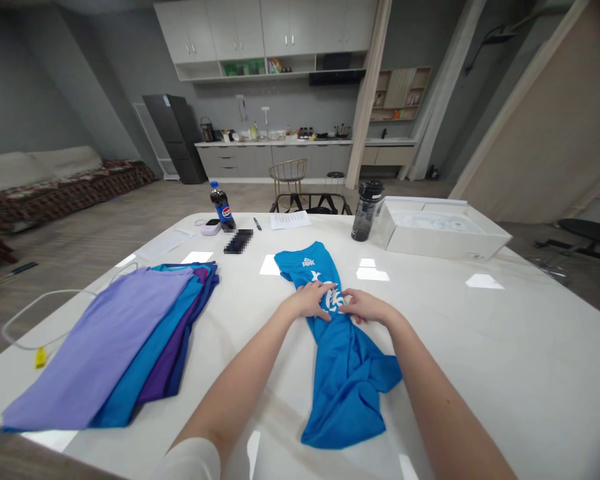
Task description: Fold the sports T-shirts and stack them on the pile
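Note:
A blue T-shirt (345,380) with white lettering lies lengthwise in front of me, narrowed into a strip with its lower part creased and bunched. My left hand (311,300) rests on the printed part with fingers stretched out and thumb apart. At the right edge of the print, my right hand (365,305) has its fingers curled on the fabric, thumb side hidden in part. A pile of folded shirts (105,333) lies to the left, lilac on top, with blue, purple and navy ones beneath.
On the white table (470,347) stand a cola bottle (223,208), a dark drink bottle (366,212) and an open white box (440,230). A blurred dark object (239,241), a pen (257,224) and papers (291,220) lie at the back. A white cable (15,313) loops at the left.

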The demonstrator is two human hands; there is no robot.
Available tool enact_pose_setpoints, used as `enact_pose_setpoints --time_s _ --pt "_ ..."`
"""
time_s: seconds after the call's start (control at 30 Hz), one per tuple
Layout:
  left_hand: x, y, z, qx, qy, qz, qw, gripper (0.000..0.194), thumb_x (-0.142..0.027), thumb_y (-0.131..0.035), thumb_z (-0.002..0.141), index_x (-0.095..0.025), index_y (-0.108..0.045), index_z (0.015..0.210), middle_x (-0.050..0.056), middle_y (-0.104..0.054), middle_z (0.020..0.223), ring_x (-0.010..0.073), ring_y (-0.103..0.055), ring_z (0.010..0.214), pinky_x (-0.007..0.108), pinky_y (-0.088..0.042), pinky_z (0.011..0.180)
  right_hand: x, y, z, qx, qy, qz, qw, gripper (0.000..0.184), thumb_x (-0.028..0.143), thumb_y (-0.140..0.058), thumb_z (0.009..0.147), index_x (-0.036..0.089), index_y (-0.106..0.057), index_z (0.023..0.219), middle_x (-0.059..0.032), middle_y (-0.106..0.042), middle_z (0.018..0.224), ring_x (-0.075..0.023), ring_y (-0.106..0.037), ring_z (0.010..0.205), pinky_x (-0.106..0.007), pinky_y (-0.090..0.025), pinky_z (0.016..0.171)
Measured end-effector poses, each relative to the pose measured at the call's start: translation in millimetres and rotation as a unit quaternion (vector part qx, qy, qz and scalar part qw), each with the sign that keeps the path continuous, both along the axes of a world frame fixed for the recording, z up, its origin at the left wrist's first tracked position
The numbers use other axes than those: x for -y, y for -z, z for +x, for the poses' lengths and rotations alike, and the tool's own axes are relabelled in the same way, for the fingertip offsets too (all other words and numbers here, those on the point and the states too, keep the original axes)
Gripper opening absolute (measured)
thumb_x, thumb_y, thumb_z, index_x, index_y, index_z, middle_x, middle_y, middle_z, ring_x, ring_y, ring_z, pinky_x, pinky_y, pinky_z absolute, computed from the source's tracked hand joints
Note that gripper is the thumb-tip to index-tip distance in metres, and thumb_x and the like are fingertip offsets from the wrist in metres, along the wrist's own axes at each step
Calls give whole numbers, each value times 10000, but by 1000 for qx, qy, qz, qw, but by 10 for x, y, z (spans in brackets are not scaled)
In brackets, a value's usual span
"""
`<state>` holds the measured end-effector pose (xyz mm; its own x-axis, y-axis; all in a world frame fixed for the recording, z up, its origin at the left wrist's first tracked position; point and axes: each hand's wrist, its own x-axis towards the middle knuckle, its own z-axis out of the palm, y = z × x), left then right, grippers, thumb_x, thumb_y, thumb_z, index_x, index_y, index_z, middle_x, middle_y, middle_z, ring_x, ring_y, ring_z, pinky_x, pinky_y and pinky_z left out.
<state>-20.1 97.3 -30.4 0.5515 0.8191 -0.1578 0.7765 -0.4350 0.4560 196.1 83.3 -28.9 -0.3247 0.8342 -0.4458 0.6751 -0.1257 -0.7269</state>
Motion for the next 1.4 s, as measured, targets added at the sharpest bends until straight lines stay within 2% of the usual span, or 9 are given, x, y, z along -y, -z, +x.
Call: enact_pose_setpoints --time_s 0.17,0.43,0.57,0.67,0.87,0.97,1.07,1.2,1.4 --pt "-60 83 225 16 -235 119 965 611 -653 -509 923 -189 -598 1309 183 -624 1320 390 -549 1258 581 -388 1053 105 92 -263 -42 -55 20 997 417 224 -684 847 175 -543 1236 89 -567 536 -128 -544 446 -214 -377 457" --pt "-134 198 169 207 -213 26 954 153 -300 -545 947 -233 -642 1043 72 -670 1099 257 -605 1087 438 -445 986 196 8 -363 -135 -96 -69 984 475 553 -716 859 174 -592 1118 15 -647 754 -97 -532 509 -210 -372 448" --pt "-246 80 79 552 -171 -184 795 284 -478 -589 905 -229 -587 1040 28 -661 941 185 -638 850 349 -528 837 88 -51 -170 -104 41 -25 993 556 614 -620 910 137 -596 1194 -54 -680 846 -95 -514 488 -219 -337 401" --pt "-344 14 -93 617 -238 -242 710 275 -452 -515 905 -204 -582 1002 50 -653 896 200 -651 810 368 -560 781 35 -88 -65 -119 143 37 982 750 600 -622 914 187 -390 1496 -99 -706 1052 -120 -572 548 -235 -395 423" --pt "-370 10 -447 415 -465 -5 782 376 -217 -504 839 -177 -552 1210 113 -628 1180 265 -596 1155 440 -493 1011 53 21 -192 -135 110 56 983 721 473 -643 924 217 -391 1549 -104 -663 1196 -105 -570 613 -247 -473 540" --pt "-286 -42 -484 289 -319 128 894 487 -194 -568 811 -218 -546 1297 98 -593 1312 251 -557 1235 405 -434 1093 56 146 -297 -89 74 125 985 590 423 -662 903 214 -534 1440 -37 -673 999 -121 -566 658 -258 -481 630" --pt "-248 -75 -459 137 -85 82 984 504 -267 -662 798 -276 -602 1298 68 -599 1358 282 -533 1294 437 -398 1127 52 218 -350 -48 58 183 980 401 391 -657 886 228 -634 1252 5 -662 879 -140 -571 691 -263 -464 677" --pt "-299 -44 -460 97 -46 58 993 358 -282 -710 794 -264 -699 1152 69 -673 1235 296 -595 1206 425 -439 1070 54 223 -368 -65 40 205 976 147 342 -606 892 216 -655 951 8 -667 829 -148 -576 716 -260 -444 701" --pt "-420 -83 -690 313 -149 -30 937 164 -342 -770 725 -209 -711 801 31 -702 817 218 -646 804 346 -551 800 24 255 -345 -22 74 208 975 131 318 -534 932 213 -606 897 -19 -689 821 -171 -610 741 -264 -426 698"
